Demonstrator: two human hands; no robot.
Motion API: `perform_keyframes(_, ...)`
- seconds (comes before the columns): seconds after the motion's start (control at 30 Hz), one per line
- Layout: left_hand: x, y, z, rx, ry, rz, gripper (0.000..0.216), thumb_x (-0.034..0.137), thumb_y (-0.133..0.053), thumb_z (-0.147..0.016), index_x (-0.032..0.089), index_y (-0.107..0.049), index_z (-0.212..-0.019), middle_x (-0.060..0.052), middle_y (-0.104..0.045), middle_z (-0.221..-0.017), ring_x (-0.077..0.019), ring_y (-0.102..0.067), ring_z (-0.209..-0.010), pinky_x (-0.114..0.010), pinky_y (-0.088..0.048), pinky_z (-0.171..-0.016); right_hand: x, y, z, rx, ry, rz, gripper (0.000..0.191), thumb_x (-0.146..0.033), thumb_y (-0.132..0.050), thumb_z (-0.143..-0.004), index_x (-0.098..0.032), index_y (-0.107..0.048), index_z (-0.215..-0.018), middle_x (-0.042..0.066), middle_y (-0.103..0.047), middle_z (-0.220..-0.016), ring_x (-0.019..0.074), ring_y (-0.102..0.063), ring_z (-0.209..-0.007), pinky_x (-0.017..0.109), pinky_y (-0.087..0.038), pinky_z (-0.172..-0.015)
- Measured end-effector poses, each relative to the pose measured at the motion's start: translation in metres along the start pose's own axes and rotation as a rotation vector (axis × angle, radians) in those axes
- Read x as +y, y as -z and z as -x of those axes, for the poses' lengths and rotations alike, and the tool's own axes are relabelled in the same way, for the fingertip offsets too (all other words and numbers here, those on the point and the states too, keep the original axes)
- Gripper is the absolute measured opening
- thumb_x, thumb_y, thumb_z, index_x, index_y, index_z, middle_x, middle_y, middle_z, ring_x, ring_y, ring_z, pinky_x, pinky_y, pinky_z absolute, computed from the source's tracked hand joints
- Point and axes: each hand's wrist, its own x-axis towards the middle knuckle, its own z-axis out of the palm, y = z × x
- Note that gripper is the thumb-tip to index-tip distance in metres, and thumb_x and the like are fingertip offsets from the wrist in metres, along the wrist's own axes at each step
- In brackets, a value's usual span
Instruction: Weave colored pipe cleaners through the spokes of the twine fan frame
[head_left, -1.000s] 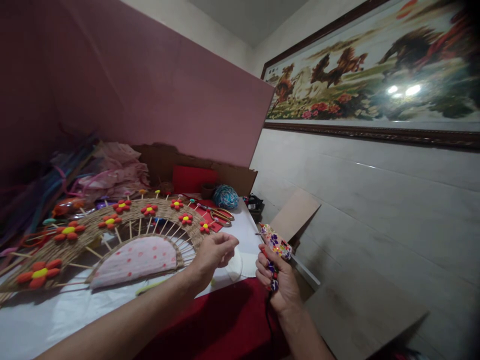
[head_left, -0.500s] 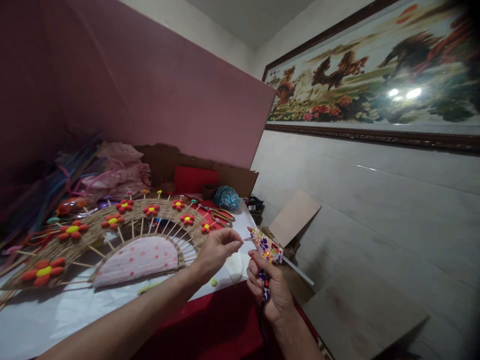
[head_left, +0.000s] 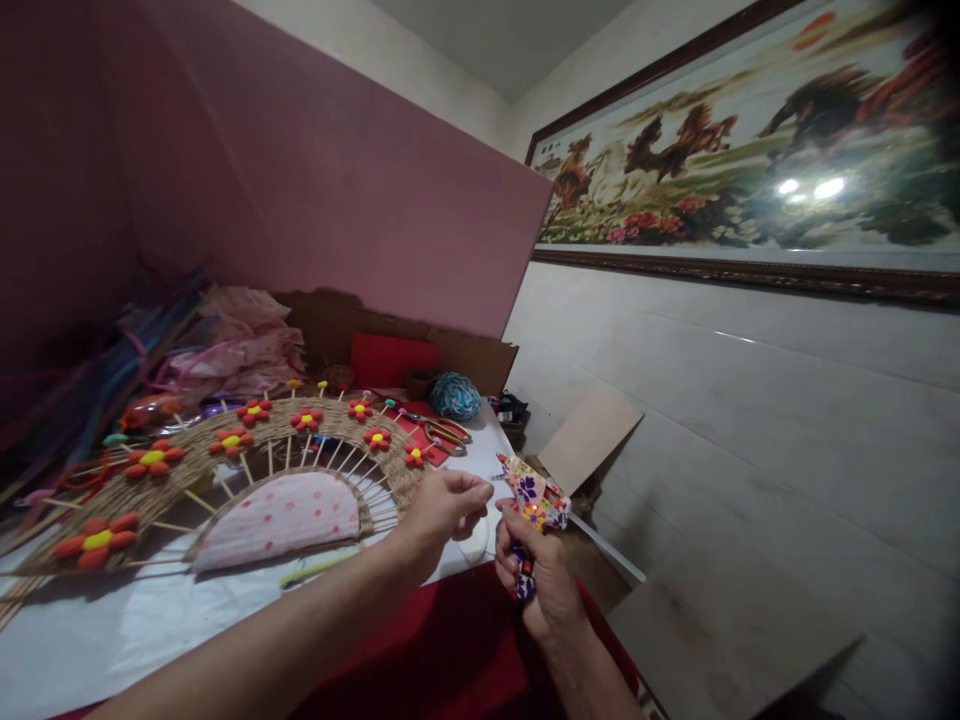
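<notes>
My right hand (head_left: 541, 575) grips a glue gun (head_left: 534, 500) covered in a flowered pattern, its nozzle pointing left. My left hand (head_left: 442, 510) is closed in a pinch just left of the nozzle, fingertips almost touching it; what they pinch is too small to make out. Left of both hands lies a fan-shaped woven craft piece (head_left: 225, 470) with wooden sticks, red and yellow flowers and a pink dotted half-disc (head_left: 281, 518).
The table (head_left: 112, 630) has a white sheet over a red cloth. At the back lie scissors (head_left: 442, 430), a blue yarn ball (head_left: 454, 396), red paper, cardboard and pink fabric. A pink board and a tiled wall with a framed horse painting (head_left: 750, 150) stand behind.
My right hand brought the glue gun left toward my left hand. My left hand stayed near the table edge, fingers tightening into a pinch at the nozzle.
</notes>
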Motion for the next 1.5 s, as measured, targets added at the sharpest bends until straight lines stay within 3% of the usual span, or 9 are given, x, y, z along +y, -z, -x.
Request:
perform_keyframes(0.13,0.001,-0.004,0.001,0.001,0.059,0.114,0.034,0.038,-0.076,-0.055,0.012,-0.055,-0.061,0.005,-0.045,-0.045,-0.0032,-0.034,-0.038,-0.018,-0.019,-0.04,0.004,-0.004,0.004,0.046,0.058,0.101,0.031,-0.035,-0.074,-0.065,-0.015,-0.057,-0.082,-0.007,-0.051,-0.048,0.0026,-0.035,-0.032,0.013,-0.031,-0.027)
perform_keyframes(0.3,-0.001,-0.004,0.001,-0.051,0.132,0.229,0.024,0.026,-0.075,-0.055,0.011,-0.056,-0.059,0.004,-0.048,-0.048,-0.0028,-0.035,-0.039,-0.017,-0.02,-0.04,0.008,-0.007,0.007,0.071,0.065,0.182,0.031,-0.036,-0.075,-0.063,-0.013,-0.054,-0.063,-0.005,-0.05,-0.045,0.0026,-0.038,-0.031,0.013,-0.033,-0.028)
perform_keyframes(0.4,-0.003,-0.002,0.002,-0.046,0.152,0.233,0.019,0.021,-0.072,-0.054,0.012,-0.057,-0.06,0.003,-0.049,-0.047,-0.0038,-0.037,-0.039,-0.017,-0.021,-0.04,0.005,-0.006,0.006,0.084,0.099,0.141,0.029,-0.035,-0.076,-0.063,-0.014,-0.057,-0.071,-0.006,-0.05,-0.046,0.0031,-0.037,-0.031,0.014,-0.033,-0.027)
perform_keyframes(0.63,0.008,0.012,0.003,0.027,0.035,0.08,0.022,0.024,-0.07,-0.058,0.013,-0.052,-0.061,0.004,-0.048,-0.047,-0.0033,-0.034,-0.039,-0.017,-0.019,-0.04,-0.009,0.004,-0.004,0.177,0.208,0.061,0.032,-0.027,-0.078,-0.061,-0.015,-0.06,-0.083,-0.005,-0.057,-0.054,0.0052,-0.046,-0.038,0.012,-0.036,-0.029)
perform_keyframes(0.73,0.011,0.019,-0.001,0.008,0.028,0.025,0.025,0.027,-0.071,-0.058,0.014,-0.05,-0.061,0.004,-0.048,-0.047,-0.0032,-0.033,-0.037,-0.017,-0.017,-0.039,-0.006,0.004,-0.009,0.218,0.185,0.079,0.033,-0.026,-0.079,-0.06,-0.013,-0.062,-0.084,0.002,-0.067,-0.069,0.0112,-0.061,-0.056,0.016,-0.049,-0.041)
perform_keyframes(0.83,0.015,0.021,-0.004,-0.005,-0.007,-0.041,0.027,0.03,-0.071,-0.059,0.015,-0.049,-0.06,0.005,-0.047,-0.045,-0.0037,-0.033,-0.036,-0.018,-0.018,-0.038,0.003,0.001,-0.016,0.176,0.081,0.036,0.035,-0.027,-0.079,-0.059,-0.01,-0.063,-0.085,0.008,-0.07,-0.081,0.0191,-0.067,-0.075,0.025,-0.057,-0.062)
perform_keyframes(1.0,0.039,0.021,-0.004,-0.032,-0.175,-0.144,0.026,0.032,-0.071,-0.062,0.013,-0.054,-0.064,0.003,-0.052,-0.049,-0.0045,-0.038,-0.038,-0.018,-0.023,-0.038,0.018,0.002,-0.024,0.195,-0.062,-0.003,0.036,-0.023,-0.081,-0.056,-0.009,-0.062,-0.083,0.009,-0.07,-0.077,0.022,-0.068,-0.079,0.028,-0.058,-0.066)
perform_keyframes(1.27,0.084,0.009,0.003,-0.101,-0.397,-0.121,0.019,0.028,-0.07,-0.068,0.013,-0.058,-0.067,0.002,-0.054,-0.052,-0.0055,-0.043,-0.043,-0.017,-0.029,-0.04,0.019,0.002,-0.024,0.234,-0.038,0.009,0.038,-0.024,-0.081,-0.055,-0.012,-0.063,-0.085,0.005,-0.069,-0.078,0.0205,-0.067,-0.082,0.031,-0.058,-0.071)
perform_keyframes(1.5,0.126,-0.01,0.044,-0.129,-0.566,0.065,0.007,0.019,-0.062,-0.074,0.015,-0.059,-0.072,0.0,-0.061,-0.062,-0.009,-0.054,-0.052,-0.019,-0.039,-0.048,0.017,0.002,-0.025,0.256,-0.031,-0.08,0.033,-0.02,-0.081,-0.053,-0.014,-0.063,-0.08,0.001,-0.067,-0.074,0.0149,-0.066,-0.073,0.028,-0.058,-0.069)
